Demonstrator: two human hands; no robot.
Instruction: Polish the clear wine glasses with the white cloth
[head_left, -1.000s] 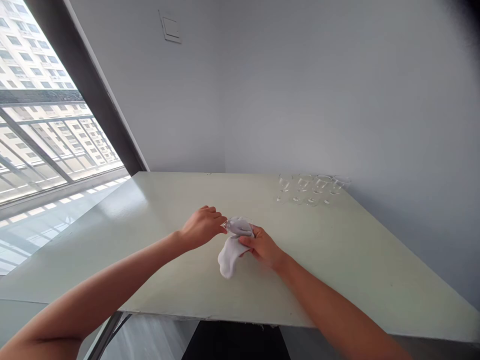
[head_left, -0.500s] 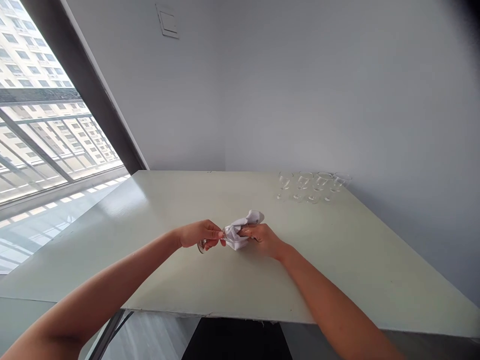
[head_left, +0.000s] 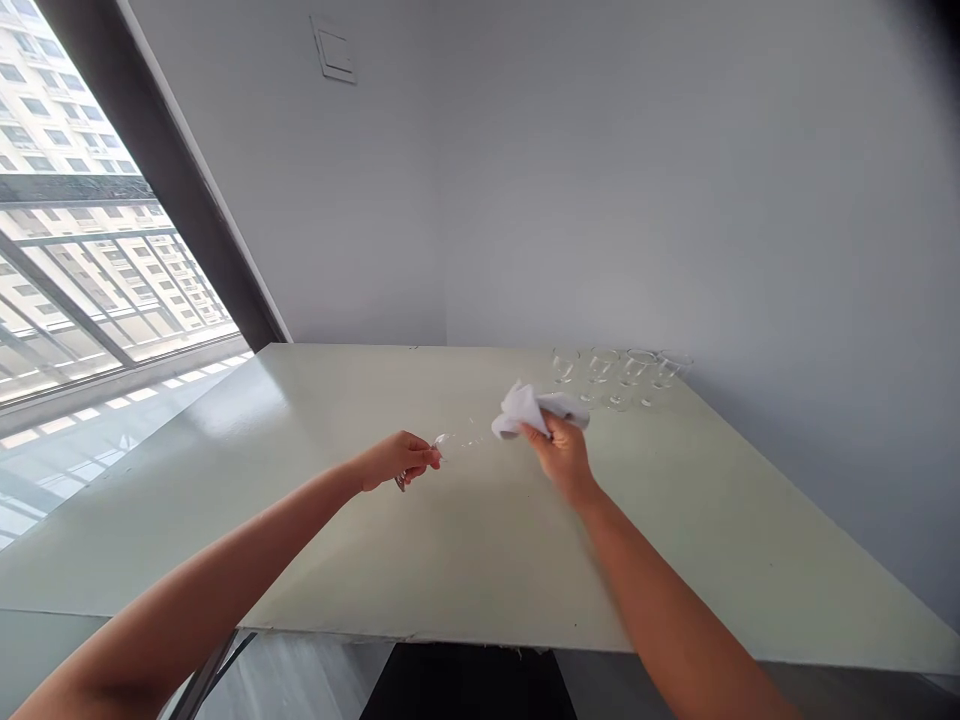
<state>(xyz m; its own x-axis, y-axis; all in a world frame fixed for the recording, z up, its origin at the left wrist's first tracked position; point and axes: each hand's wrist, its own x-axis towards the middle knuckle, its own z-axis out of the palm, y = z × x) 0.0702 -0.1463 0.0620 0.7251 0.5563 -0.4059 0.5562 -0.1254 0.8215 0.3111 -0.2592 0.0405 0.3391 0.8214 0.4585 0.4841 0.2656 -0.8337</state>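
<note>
My left hand [head_left: 403, 459] is closed around the stem of a clear wine glass [head_left: 466, 440]. The glass is tipped sideways above the table, its bowl toward the right and its foot partly showing below my fingers. The bowl is so transparent that its outline is faint. A crumpled white cloth [head_left: 523, 410] is gripped in my right hand [head_left: 564, 452], to the right of the glass and apart from it. Part of the cloth trails behind my fingers toward the right.
Several stemmed glasses [head_left: 634, 368] stand upright in a row at the far right of the pale table [head_left: 420, 560], close to the wall [head_left: 600, 180]. A window [head_left: 97, 230] is on the left. The table's near edge [head_left: 420, 637] runs in front of me.
My right hand has pulled the cloth off the glass and moved up and to the right with it. The left hand still holds the glass, whose bowl is now uncovered.
</note>
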